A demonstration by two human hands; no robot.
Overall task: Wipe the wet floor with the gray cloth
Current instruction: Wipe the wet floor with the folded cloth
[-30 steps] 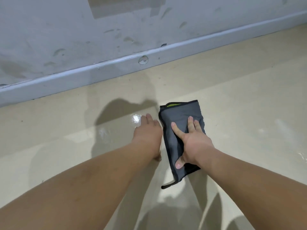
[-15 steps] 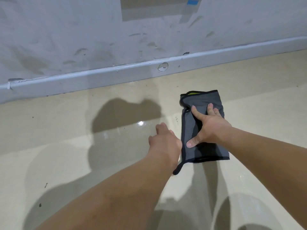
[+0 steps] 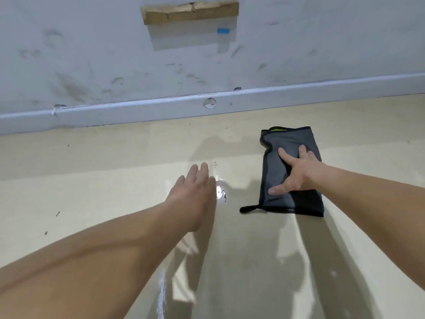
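A folded gray cloth (image 3: 276, 171) with dark trim and a bit of green showing at its far edge lies flat on the beige floor (image 3: 115, 180). My right hand (image 3: 295, 172) presses down on it, fingers spread across the fabric. My left hand (image 3: 195, 192) hovers flat over the floor to the left of the cloth, fingers extended and holding nothing. A shiny wet patch (image 3: 222, 192) glints on the floor between my left hand and the cloth, and a wet sheen runs toward me.
A scuffed white wall (image 3: 92, 65) with a gray baseboard (image 3: 138, 111) runs across the far side. A strip of wood (image 3: 190, 12) and a blue tape piece (image 3: 223, 31) sit on the wall. Small dark specks dot the floor at left.
My right hand has slid the cloth to the right, away from my left hand. My left hand has opened out flat and the view has tilted up.
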